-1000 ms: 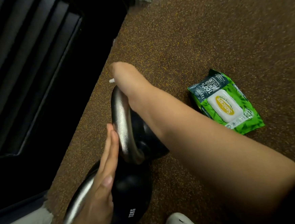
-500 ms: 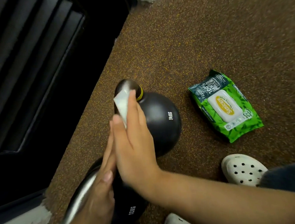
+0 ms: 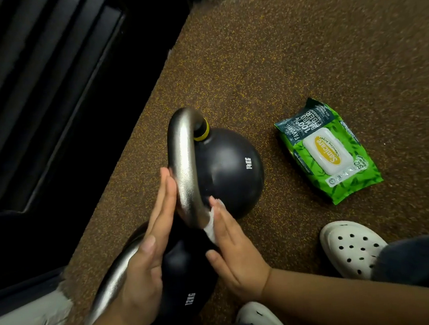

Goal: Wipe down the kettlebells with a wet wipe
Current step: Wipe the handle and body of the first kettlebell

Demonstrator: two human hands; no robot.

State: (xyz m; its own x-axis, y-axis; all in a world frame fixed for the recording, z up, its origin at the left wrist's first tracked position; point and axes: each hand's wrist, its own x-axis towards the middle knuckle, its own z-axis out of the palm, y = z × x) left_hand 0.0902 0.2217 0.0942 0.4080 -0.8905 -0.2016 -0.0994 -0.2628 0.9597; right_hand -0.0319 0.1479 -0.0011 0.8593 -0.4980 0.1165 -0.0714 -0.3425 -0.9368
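Bare forearms, no sleeves; white perforated clogs (image 3: 352,249) on both feet; dark blue trouser leg (image 3: 419,261) at right.

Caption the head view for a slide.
Right hand presses a wet wipe to the 14 kg kettlebell's handle; left hand steadies it.

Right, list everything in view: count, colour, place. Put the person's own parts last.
kettlebells: two, black with silver handles; the 14 kg kettlebell lies at centre, the 12 kg kettlebell nearer the person
wet wipe: one, white, pressed to the 14 kg handle
wipes pack: one, green, lid shut, on the floor at right
floor: one, brown speckled
shoes: two, white with holes, right shoe and left shoe at the bottom
hands: two; left hand flat against the handle, right hand holding the wipe
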